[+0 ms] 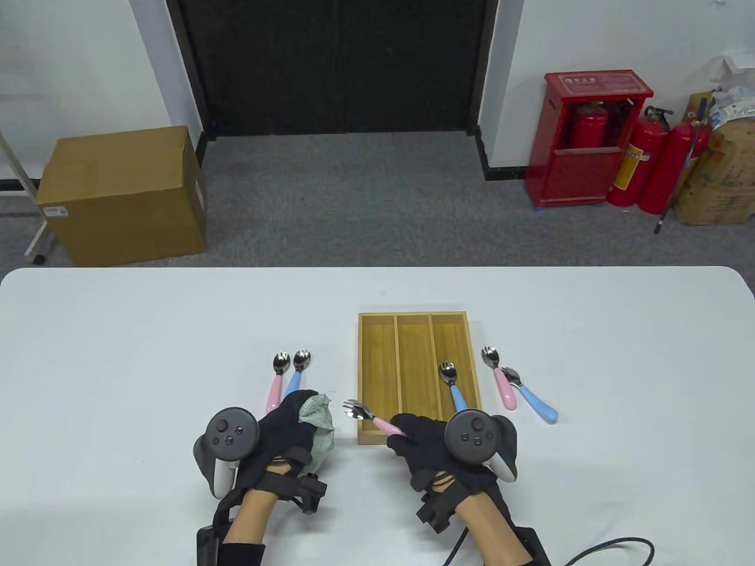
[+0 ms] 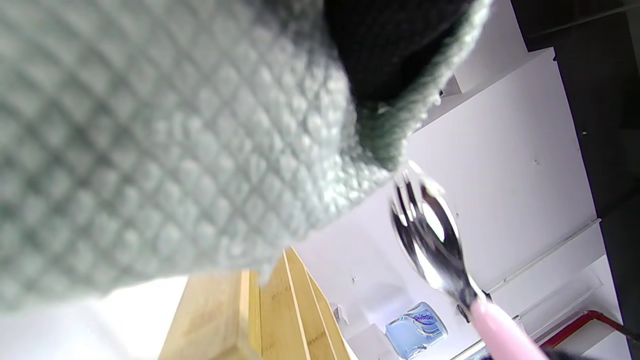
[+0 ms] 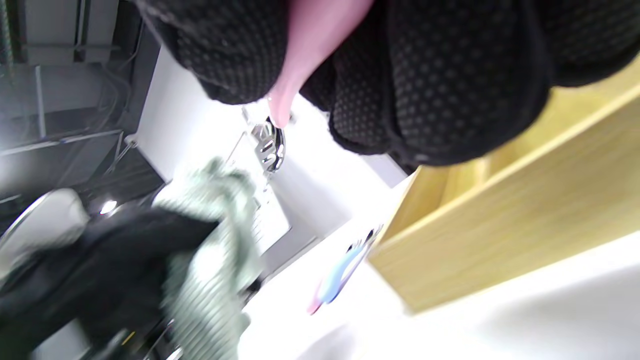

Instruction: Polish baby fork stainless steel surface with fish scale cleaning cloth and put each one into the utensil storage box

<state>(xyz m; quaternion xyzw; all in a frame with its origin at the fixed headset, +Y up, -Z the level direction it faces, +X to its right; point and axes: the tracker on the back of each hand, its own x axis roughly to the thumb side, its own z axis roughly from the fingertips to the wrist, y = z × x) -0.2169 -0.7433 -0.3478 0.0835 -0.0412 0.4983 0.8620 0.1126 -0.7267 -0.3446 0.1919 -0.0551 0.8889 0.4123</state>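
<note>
the right hand (image 1: 433, 439) pinches the pink-handled baby fork (image 1: 368, 415), tines toward the fish scale cloth (image 1: 317, 420) bunched in the left hand (image 1: 283, 433). a loose pinch could let the fork twist when rubbed.

The table view looks down from the person's side; both wrist views sit close and tilted, seemingly sharing the box (image 2: 280, 320).
</note>
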